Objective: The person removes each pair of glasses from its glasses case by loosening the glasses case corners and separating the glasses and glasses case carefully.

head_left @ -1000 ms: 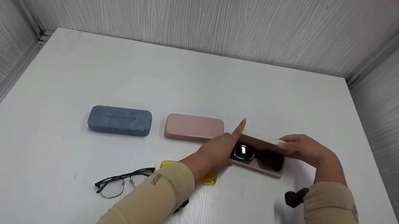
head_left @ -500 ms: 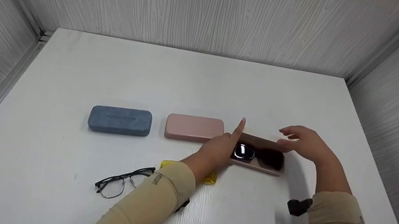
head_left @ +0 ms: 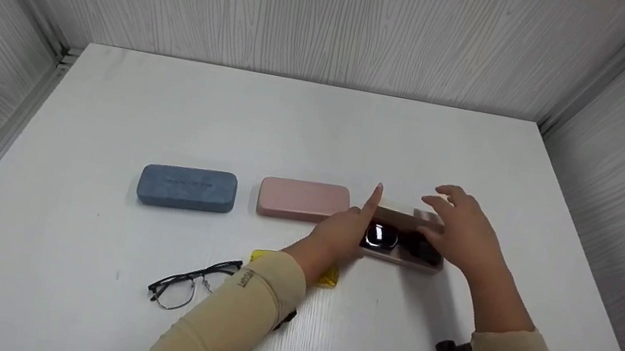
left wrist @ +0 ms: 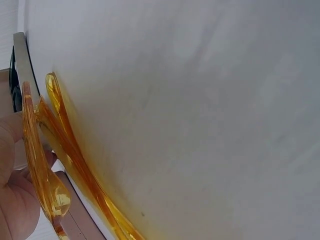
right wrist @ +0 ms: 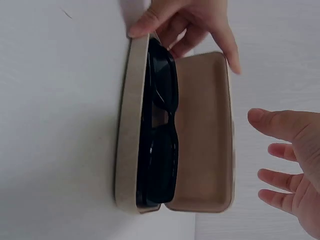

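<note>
An opened glasses case [right wrist: 129, 135] with a tan lining rests on the table, its lid raised. Dark sunglasses [right wrist: 165, 85] lie inside it. My left hand [head_left: 338, 235] grips the case's left end, with the thumb on the base and the index finger stretched along the lid. Over the right end hovers my right hand [head_left: 463, 231], fingers spread and bent a little, holding nothing; the right wrist view shows it apart from the lid. Under my left forearm lies a yellow see-through item [left wrist: 45, 185], seemingly glasses, partly hidden in the head view.
A pink glasses case [head_left: 303, 201] stands just left of my left hand, and a blue glasses case [head_left: 187, 188] farther left. Dark-rimmed glasses [head_left: 184, 281] lie nearer, partly behind my left sleeve. Panel walls enclose the white table [head_left: 295, 127] at the back and sides.
My right hand has let go of the lid's right end, lifted off, and shifted left over the case with its fingers spreading. The left hand stays put on the case.
</note>
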Motion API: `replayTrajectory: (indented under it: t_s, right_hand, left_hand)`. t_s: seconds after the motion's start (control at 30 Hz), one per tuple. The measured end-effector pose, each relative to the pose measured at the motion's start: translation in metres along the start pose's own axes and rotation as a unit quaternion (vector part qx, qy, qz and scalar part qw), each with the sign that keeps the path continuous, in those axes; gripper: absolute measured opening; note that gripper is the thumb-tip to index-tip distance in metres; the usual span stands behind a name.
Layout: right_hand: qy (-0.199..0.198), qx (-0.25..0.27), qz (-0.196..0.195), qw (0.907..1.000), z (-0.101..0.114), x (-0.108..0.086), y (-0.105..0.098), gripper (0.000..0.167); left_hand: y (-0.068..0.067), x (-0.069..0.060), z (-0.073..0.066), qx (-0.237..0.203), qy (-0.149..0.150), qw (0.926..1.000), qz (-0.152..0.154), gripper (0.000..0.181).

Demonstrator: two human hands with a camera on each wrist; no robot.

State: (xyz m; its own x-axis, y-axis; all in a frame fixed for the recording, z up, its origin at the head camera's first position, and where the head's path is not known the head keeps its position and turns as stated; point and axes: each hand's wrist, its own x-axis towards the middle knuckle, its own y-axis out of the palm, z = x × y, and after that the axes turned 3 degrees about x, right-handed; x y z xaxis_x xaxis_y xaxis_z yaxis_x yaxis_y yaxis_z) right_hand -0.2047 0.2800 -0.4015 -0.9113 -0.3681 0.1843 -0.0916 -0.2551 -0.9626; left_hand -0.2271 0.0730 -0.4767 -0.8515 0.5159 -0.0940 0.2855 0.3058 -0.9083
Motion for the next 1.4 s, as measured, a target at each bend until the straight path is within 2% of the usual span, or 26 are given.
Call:
replayTrajectory:
  t_s: [0.33, 0.6, 0.8, 1.07, 1.4]
  right_hand:
    - [-0.041, -0.045, -0.041, 0.9973, 0.016, -0.018, 0.015, 0.047]
    - [-0.066, -0.069, -0.061, 0.9936, 0.018, -0.028, 0.032, 0.047]
    - [-0.075, -0.078, -0.057, 0.9925, 0.014, -0.03, 0.047, 0.034]
    - [-0.084, -0.12, -0.047, 0.9881, 0.005, -0.031, 0.066, 0.034]
    - [-0.083, -0.117, -0.033, 0.9891, 0.006, -0.03, 0.068, 0.033]
  left_hand:
    - [0.0, 0.001, 0.0, -0.003, 0.001, 1.0, 0.0, 0.125]
    - [0.0, 0.002, 0.002, -0.001, 0.001, 1.0, 0.004, 0.122]
    - [0.0, 0.002, 0.001, -0.005, 0.004, 1.0, 0.0, 0.121]
    - [0.0, 0.001, 0.001, 0.0, 0.006, 1.0, 0.0, 0.121]
    - [0.0, 0.001, 0.0, -0.002, 0.0, 1.0, 0.0, 0.123]
